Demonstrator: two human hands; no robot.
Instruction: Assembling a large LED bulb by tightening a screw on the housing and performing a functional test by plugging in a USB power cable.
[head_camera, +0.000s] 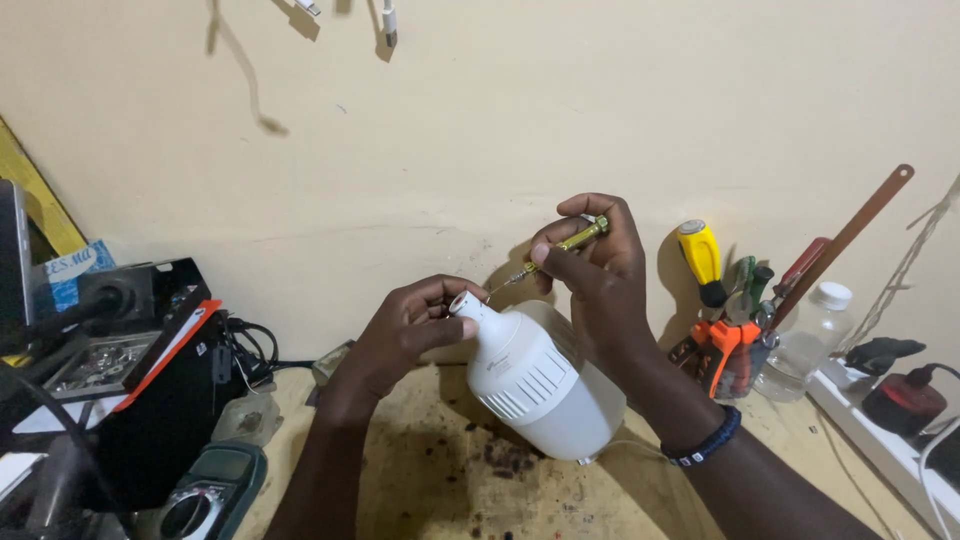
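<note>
A large white lamp bulb (535, 385) stands tilted on the workbench, its narrow base end pointing up and to the left. My left hand (405, 335) grips that base end between thumb and fingers. My right hand (590, 275) holds a small brass-coloured precision screwdriver (560, 248). Its thin tip points down-left at the top of the bulb's base.
A holder with pliers, a yellow-handled screwdriver (702, 260) and other tools stands at the right by a clear plastic bottle (812, 340). A black box (170, 390) and a multimeter (215, 490) lie at the left. A power strip (900, 420) runs along the right edge.
</note>
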